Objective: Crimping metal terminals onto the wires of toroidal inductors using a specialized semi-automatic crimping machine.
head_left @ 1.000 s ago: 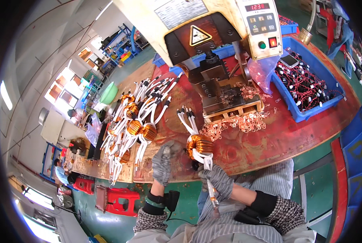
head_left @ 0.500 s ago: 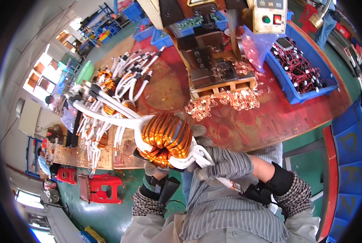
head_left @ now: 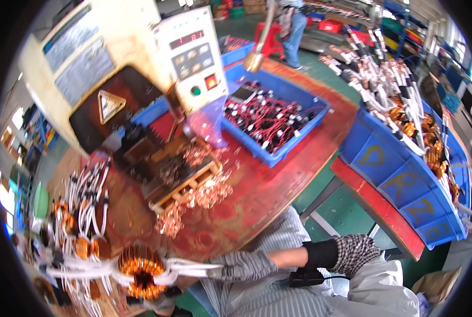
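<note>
A toroidal coil (head_left: 141, 267) wound with orange copper wire is held up at the lower left, over the table's near edge. Thick white leads (head_left: 83, 270) run from it to the left, and more white leads (head_left: 186, 266) run to the right. My right hand (head_left: 238, 265), in a grey striped glove, is closed around the right-hand leads near the coil. My left hand (head_left: 166, 305) holds the coil from below at the lower edge. It is blurred, and most of its fingers are hidden behind the coil.
A press machine (head_left: 125, 105) stands on the red table (head_left: 257, 208), with copper terminals (head_left: 194, 201) heaped before it. Finished-looking coils with white leads (head_left: 83, 211) lie left. A blue bin (head_left: 278, 153) holds red-black wires. More coils fill a blue crate (head_left: 394, 174) at right.
My view has swung to the right, bringing the coil-filled crate into sight. The coil and both hands now appear lower and farther left. Both hands still hold the coil and its leads.
</note>
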### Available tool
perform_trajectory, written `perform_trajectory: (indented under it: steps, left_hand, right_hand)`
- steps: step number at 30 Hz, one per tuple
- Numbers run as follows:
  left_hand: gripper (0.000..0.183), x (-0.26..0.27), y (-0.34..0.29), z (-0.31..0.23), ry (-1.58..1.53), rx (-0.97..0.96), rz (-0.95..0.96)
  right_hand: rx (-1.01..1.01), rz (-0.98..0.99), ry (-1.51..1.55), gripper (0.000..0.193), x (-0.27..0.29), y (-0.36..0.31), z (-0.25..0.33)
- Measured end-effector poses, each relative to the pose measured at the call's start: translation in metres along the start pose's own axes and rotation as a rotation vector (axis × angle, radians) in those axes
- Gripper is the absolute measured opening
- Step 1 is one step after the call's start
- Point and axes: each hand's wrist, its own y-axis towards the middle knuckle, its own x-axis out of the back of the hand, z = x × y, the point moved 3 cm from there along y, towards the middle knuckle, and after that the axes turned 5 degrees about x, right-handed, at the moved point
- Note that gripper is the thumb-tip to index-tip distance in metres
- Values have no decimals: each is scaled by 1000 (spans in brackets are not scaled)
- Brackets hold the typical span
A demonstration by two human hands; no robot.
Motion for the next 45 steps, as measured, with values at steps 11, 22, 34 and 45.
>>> perform_trajectory:
  steps: [11,22,34,45]
  left_hand:
    - [83,-3,56,7,-94,45,-19]
    - [89,-1,85,15,-106,79,7]
    - [98,20,97,15,50,164,-89]
    - [90,74,91,8,895,-131,-194]
  right_hand:
    - [-153,30,-244,31,10,25,29]
    - [-139,24,-594,32,48,50,30]
    - [109,-320,-1088,34,71,67,2]
    - [40,-210,-1111,39,86,41,29]
